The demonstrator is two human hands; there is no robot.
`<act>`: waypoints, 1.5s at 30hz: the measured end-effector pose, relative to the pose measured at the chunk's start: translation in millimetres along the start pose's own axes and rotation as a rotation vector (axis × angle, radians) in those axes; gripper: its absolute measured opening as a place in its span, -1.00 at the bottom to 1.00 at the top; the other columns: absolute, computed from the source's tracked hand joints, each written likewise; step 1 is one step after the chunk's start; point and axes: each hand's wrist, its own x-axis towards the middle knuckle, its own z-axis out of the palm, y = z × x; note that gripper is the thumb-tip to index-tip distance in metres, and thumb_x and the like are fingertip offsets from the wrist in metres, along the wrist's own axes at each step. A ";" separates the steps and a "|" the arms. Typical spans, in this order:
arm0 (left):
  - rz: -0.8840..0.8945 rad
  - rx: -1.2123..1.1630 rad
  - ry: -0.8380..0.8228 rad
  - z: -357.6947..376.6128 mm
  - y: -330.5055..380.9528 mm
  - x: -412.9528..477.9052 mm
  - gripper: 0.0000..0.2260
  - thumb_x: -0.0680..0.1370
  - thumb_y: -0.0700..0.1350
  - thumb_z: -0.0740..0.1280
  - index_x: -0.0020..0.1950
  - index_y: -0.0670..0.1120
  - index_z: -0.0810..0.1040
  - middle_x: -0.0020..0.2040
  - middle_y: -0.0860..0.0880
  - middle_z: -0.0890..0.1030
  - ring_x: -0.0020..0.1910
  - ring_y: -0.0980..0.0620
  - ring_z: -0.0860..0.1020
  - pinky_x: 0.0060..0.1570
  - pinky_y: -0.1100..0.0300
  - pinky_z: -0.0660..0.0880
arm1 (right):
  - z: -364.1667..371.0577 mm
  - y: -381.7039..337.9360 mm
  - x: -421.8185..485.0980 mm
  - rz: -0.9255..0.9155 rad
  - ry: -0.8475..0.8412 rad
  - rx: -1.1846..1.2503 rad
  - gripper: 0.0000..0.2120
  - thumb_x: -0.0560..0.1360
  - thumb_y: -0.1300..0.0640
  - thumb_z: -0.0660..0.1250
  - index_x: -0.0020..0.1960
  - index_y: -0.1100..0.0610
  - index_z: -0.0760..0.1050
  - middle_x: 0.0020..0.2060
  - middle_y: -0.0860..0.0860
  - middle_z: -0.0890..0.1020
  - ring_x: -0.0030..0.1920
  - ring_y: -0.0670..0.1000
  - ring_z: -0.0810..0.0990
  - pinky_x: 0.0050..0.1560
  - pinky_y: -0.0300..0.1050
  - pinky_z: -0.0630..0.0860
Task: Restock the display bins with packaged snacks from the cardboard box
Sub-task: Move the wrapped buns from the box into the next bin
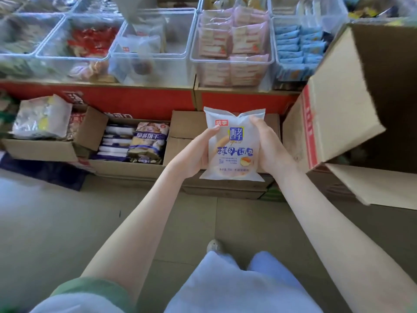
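Observation:
A white bread packet [234, 145] with blue print is held upright in front of me, above closed cardboard boxes on the floor. My left hand [198, 154] grips its left edge and my right hand [268, 145] grips its right edge. A large open cardboard box [334, 109] stands at the right, flaps up; its inside is dark. Clear display bins line the shelf above: one [153, 55] directly ahead holds a few similar whitish packets.
Other bins hold red snacks [90, 44], pink packets [232, 41] and blue packets [297, 46]. An open box of biscuit packs [135, 143] and a box with a silvery bag [42, 118] sit on the floor at left. My legs and shoe are below.

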 end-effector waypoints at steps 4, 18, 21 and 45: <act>-0.012 -0.094 0.010 -29.4 9.7 8.0 -0.56 0.60 0.15 0.12 0.42 -0.02 0.36 0.22 -0.07 0.60 0.16 -0.04 0.59 -0.09 0.09 0.60 | 25.9 4.3 25.2 -0.006 0.031 -0.023 -0.55 0.54 -0.13 0.15 0.28 0.13 0.44 0.10 0.21 0.62 0.05 0.18 0.62 0.07 0.14 0.53; 0.150 -0.239 0.155 -123.3 82.8 87.6 -0.70 0.60 0.06 0.18 0.16 -0.09 0.54 0.12 -0.15 0.63 0.09 -0.10 0.61 -0.02 -0.02 0.58 | 89.1 -46.4 164.3 -0.132 -0.002 -0.119 -0.62 0.51 0.04 0.24 0.21 0.27 0.46 0.09 0.24 0.60 0.02 0.16 0.59 0.03 0.10 0.48; 0.187 -0.166 0.306 -156.1 113.0 121.8 -0.62 0.54 0.09 0.28 0.25 -0.12 0.42 0.28 -0.20 0.53 0.16 -0.13 0.58 0.18 -0.16 0.48 | 104.3 -70.4 211.4 -0.213 -0.030 -0.247 -0.75 0.55 0.10 0.24 0.11 0.23 0.52 -0.01 0.07 0.65 -0.03 0.02 0.60 0.01 -0.05 0.48; 0.309 0.315 0.296 -324.8 363.2 400.5 -0.75 0.50 -0.34 0.27 0.12 -0.11 0.40 -0.03 -0.20 0.57 -0.17 -0.07 0.60 -0.26 0.12 0.57 | 175.1 -205.3 541.5 -0.550 0.611 -0.624 -0.75 0.50 0.28 0.25 0.18 0.21 0.42 -0.03 -0.04 0.48 -0.01 -0.05 0.45 0.03 -0.19 0.40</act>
